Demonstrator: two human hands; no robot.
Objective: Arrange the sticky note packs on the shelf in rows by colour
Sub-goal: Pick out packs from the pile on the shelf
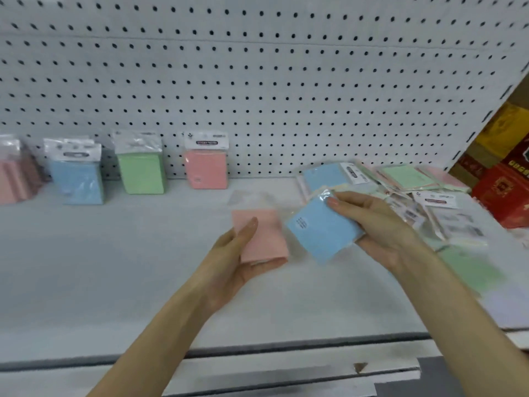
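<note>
My left hand [237, 259] holds a pink sticky note pack [262, 236] above the middle of the white shelf [114, 267]. Just to its right, my right hand [380, 224] grips a blue pack [317, 227], tilted. Against the pegboard stand upright packs: pink ones [13, 176] at the far left, then blue [77, 176], green [141, 167] and pink [206, 164]. A loose pile of mixed packs [400, 184] lies on the shelf at the right, behind my right hand.
A white pegboard [257, 81] forms the back wall. Red and yellow boxes [503, 173] stand past the shelf's right end. The shelf's front edge [257, 351] runs across the bottom of the view.
</note>
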